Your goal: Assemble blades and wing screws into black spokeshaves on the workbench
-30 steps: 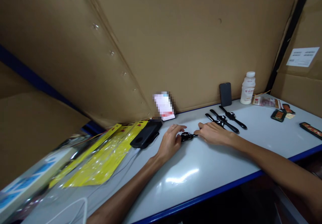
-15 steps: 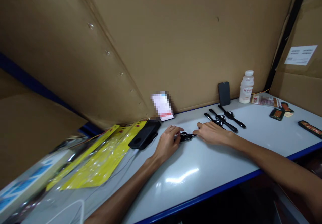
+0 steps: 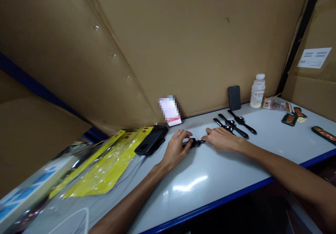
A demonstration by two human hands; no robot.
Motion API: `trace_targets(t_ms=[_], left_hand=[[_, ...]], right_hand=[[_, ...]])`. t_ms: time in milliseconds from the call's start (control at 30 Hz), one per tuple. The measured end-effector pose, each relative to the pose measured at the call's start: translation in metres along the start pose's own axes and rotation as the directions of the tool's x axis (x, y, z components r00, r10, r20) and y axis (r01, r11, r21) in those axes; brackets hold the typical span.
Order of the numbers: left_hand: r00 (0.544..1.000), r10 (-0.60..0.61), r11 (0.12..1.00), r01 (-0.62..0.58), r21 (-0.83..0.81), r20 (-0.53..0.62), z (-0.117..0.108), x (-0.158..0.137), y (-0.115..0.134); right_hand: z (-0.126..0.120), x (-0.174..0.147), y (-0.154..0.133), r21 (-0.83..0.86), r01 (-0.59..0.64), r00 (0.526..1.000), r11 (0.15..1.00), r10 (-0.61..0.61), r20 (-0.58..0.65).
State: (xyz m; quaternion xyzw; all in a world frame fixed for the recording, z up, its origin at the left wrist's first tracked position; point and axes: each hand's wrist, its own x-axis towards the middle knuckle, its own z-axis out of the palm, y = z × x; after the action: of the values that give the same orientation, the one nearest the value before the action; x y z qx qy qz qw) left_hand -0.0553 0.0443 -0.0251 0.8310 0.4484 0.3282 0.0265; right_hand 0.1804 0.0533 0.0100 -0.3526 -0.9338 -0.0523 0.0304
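A black spokeshave [image 3: 195, 143] lies low over the table in front of me, with both hands on it. My left hand [image 3: 177, 145] curls around its left end, with the thumb against the middle body and the fingers bent above. The left handle is mostly hidden by that hand. At the other end, my right hand [image 3: 220, 139] pinches the right handle between closed fingers. Just beyond my right hand, several similar black spokeshaves [image 3: 242, 122] lie side by side, one partly covered by the hand.
Yellow-backed clear packages [image 3: 105, 171] and a black device [image 3: 151, 141] lie to the left. A lit phone [image 3: 170, 111] and a dark phone [image 3: 234, 98] lean on the cardboard wall. A white bottle [image 3: 257, 91] stands near small packets [image 3: 289, 119]. The blue table edge [image 3: 210, 206] runs in front.
My left thumb has shifted slightly to the right onto the spokeshave's body. My right hand and the other things look unmoved.
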Motion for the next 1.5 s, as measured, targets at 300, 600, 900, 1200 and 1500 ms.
trace_targets(t_ms=[300,600,900,1200,1500], left_hand=[[0.998,0.030,1.000,-0.030,-0.006,0.050,0.000,0.000,-0.002],[0.994,-0.065,0.993,0.056,0.101,0.085,0.002,-0.002,-0.013],[0.996,-0.026,0.995,0.018,0.101,0.084,0.001,-0.001,-0.013],[0.986,0.003,0.996,0.011,-0.084,0.164,0.003,0.002,-0.015],[0.987,-0.052,0.993,0.066,-0.093,0.150,0.000,0.003,-0.012]], right_hand=[[0.001,0.000,0.001,-0.006,0.006,1.000,1.000,-0.006,-0.010],[0.002,0.000,0.001,0.008,0.000,1.000,1.000,0.000,-0.004],[0.001,0.000,0.001,0.008,-0.003,1.000,1.000,0.003,-0.008],[0.004,-0.001,0.001,-0.023,0.018,1.000,1.000,-0.018,-0.012],[-0.001,-0.002,-0.001,-0.029,0.023,1.000,0.999,-0.023,0.001]])
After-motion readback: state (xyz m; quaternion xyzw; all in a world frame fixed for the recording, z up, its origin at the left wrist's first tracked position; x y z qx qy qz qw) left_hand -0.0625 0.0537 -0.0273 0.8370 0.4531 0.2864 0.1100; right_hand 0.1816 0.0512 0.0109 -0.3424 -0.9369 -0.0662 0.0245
